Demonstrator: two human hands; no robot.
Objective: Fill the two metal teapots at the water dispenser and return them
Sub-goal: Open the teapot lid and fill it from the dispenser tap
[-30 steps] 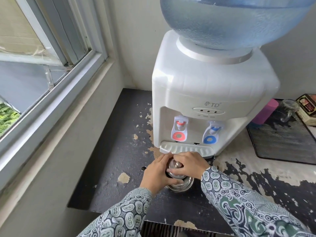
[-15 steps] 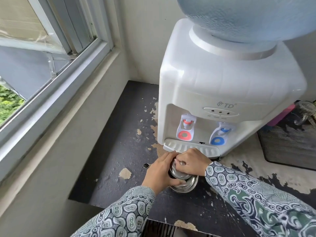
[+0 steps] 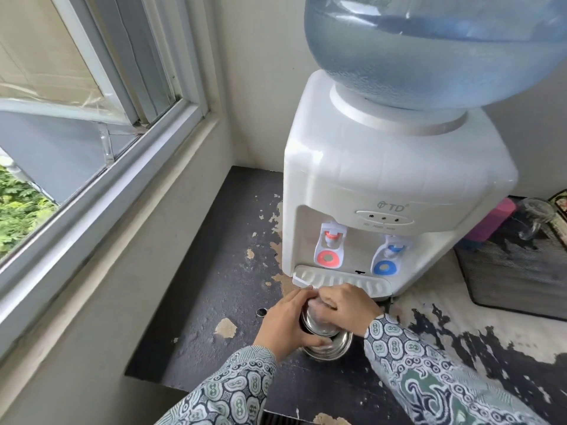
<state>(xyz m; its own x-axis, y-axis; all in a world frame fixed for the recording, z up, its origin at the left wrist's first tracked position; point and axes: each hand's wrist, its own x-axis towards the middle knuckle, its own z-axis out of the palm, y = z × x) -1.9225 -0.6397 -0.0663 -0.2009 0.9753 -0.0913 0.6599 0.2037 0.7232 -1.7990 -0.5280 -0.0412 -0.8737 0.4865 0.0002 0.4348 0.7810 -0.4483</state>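
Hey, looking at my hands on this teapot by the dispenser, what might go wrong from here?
Three risks, as far as I can judge:
1. The teapot sits on the table in front of the drip tray, not under either tap; water dispensed now would likely miss it.
2. The red tap is probably hot, and metal heats quickly.
3. Your left hand and right hand cover the lid; a wet lid could slip.

"TD" on water dispenser (image 3: 395, 179)

Bright daylight via window (image 3: 76, 96) at left; wide-angle edge warp, hands slightly blurred.
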